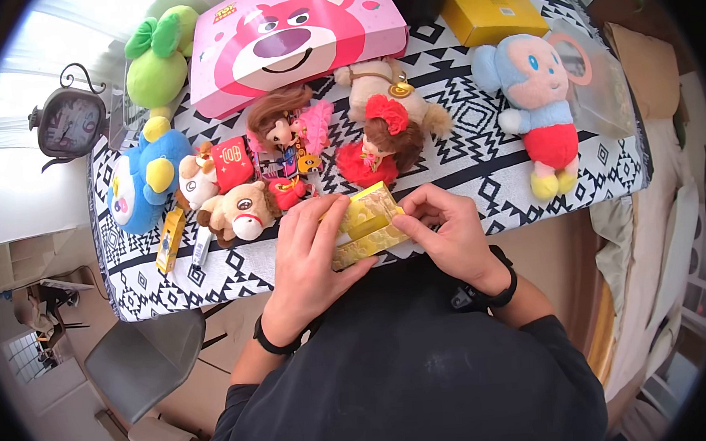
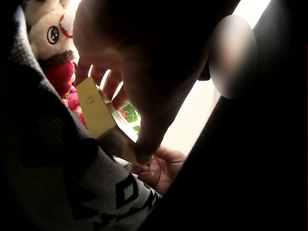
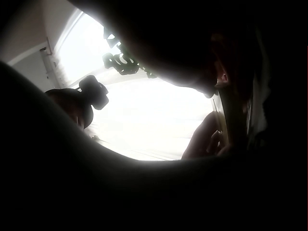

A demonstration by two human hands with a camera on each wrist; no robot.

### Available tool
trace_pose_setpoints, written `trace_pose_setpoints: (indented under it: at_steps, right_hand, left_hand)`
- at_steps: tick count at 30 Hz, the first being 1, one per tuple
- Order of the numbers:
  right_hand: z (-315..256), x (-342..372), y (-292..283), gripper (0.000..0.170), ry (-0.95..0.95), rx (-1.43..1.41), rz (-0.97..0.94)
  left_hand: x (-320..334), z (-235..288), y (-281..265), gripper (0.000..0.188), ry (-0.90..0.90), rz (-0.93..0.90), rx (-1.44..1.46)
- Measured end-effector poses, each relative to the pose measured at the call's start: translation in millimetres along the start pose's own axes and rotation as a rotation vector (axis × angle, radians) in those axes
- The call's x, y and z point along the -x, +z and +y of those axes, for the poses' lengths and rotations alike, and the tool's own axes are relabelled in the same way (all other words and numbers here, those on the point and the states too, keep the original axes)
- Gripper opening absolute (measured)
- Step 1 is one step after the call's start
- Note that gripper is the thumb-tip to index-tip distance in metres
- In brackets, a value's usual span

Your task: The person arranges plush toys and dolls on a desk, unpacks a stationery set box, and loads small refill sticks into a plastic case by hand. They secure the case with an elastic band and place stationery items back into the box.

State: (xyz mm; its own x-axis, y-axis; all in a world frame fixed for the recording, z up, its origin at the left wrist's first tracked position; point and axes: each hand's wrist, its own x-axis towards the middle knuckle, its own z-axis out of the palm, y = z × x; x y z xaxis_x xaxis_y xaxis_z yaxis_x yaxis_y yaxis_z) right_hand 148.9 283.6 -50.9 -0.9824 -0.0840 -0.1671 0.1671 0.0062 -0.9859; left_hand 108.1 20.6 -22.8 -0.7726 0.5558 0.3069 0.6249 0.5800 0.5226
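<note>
A small yellow patterned box (image 1: 363, 246) is held between both hands near the table's front edge in the head view. My left hand (image 1: 308, 251) grips its left side, fingers over the far side and thumb along the near side. At the right end, my right hand (image 1: 455, 234) pinches the box's edge between thumb and fingers. In the left wrist view the box's plain yellow end (image 2: 96, 108) faces the camera, with small print on it. Just beyond the box lie a doll in a red dress (image 1: 373, 150) and a tan plush horse (image 1: 243, 211). The right wrist view is mostly dark.
A patterned cloth (image 1: 462, 149) covers the table. Several plush toys and dolls crowd its left and middle, before a large pink box (image 1: 301, 38). Another narrow yellow box (image 1: 170, 241) lies at the front left. A blue-and-red plush (image 1: 545, 116) lies right. A grey chair (image 1: 147, 362) stands below left.
</note>
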Motion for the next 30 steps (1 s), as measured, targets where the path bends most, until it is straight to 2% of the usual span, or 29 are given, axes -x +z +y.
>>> trace_pose_setpoints:
  at_steps: [4,7,10,14,16,17,19,20,22,24,28,30]
  right_hand:
    - [1.3,-2.2,-0.9,0.018,-0.038,0.058,-0.015]
    - [3.7,-2.5,-2.5,0.020,-0.022,0.027,0.000]
    - [3.5,-2.7,-6.7,0.016,0.062,0.025,-0.049]
    - [-1.3,-2.9,-6.6,0.016,0.053,0.108,-0.093]
    - [1.3,-2.9,-6.8,0.033,0.056,0.009,-0.091]
    - [-0.4,-3.1,-6.1,0.033,0.057,0.008,-0.090]
    - [-6.7,-5.2,-4.2,0.079,-0.119,0.014,-0.141]
    - [-6.2,-5.7,-5.7,0.079,-0.119,0.015,-0.141]
    - [-4.4,-5.8,-9.8,0.117,-0.085,0.190,-0.244]
    - [-4.4,-6.6,-10.5,0.116,-0.065,0.181,-0.243]
    - [-4.9,-7.0,-12.2,0.113,-0.047,0.170,-0.254]
    - [-8.4,-8.9,-13.0,0.112,-0.015,0.169,-0.259]
  left_hand:
    - [-4.0,0.7,8.7,0.095,0.017,-0.012,0.002]
    - [-5.1,0.6,13.6,0.098,-0.055,-0.019,0.082]
    - [-5.0,-1.4,14.0,0.100,-0.084,-0.024,0.139]
    - [-4.3,-0.7,15.1,0.100,-0.098,-0.044,0.155]
    - [-4.2,-2.4,17.1,0.100,-0.090,-0.039,0.161]
    - [-3.3,-4.6,18.6,0.100,-0.084,-0.028,0.205]
    - [-3.4,-6.8,18.7,0.100,-0.077,-0.017,0.249]
    - [-4.0,-7.6,18.0,0.099,-0.067,-0.017,0.283]
    - [-4.8,-9.4,17.3,0.097,-0.058,-0.017,0.317]
    - [-5.7,-11.9,17.3,0.094,0.000,-0.020,0.317]
    - [-4.9,-15.6,17.0,0.090,0.006,-0.017,0.380]
    - [-2.4,-17.8,14.2,0.088,-0.056,-0.007,0.516]
